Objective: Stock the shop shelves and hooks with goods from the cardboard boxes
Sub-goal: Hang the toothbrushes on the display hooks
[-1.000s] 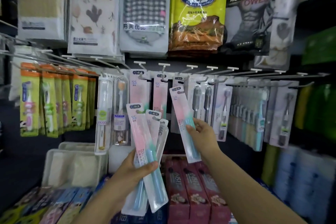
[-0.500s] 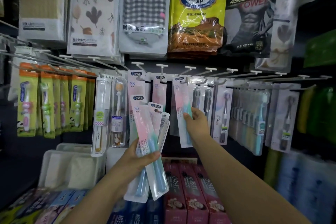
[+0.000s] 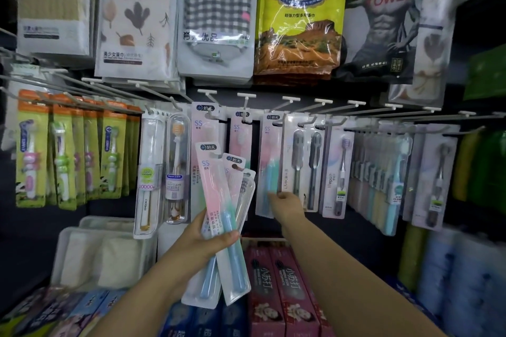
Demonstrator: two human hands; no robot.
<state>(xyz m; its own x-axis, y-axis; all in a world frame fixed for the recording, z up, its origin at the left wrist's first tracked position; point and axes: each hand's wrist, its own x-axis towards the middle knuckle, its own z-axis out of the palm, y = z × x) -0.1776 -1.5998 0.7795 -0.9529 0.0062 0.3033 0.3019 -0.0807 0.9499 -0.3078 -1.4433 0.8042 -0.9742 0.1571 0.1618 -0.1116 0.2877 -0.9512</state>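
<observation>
Several toothbrush packs (image 3: pixel 224 216), fanned upward, are gripped in the left hand (image 3: pixel 202 243). Farther in, the right hand (image 3: pixel 287 206) pinches the lower edge of a pink-green toothbrush pack (image 3: pixel 269 164) hanging on its hook (image 3: pixel 276 122).

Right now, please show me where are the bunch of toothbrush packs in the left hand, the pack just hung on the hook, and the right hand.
bunch of toothbrush packs (image 3: pixel 219 200), head view, pink card of the front pack.
hung toothbrush pack (image 3: pixel 269 150), head view, its upper pink part.
right hand (image 3: pixel 287 204), head view, back of the hand.
</observation>
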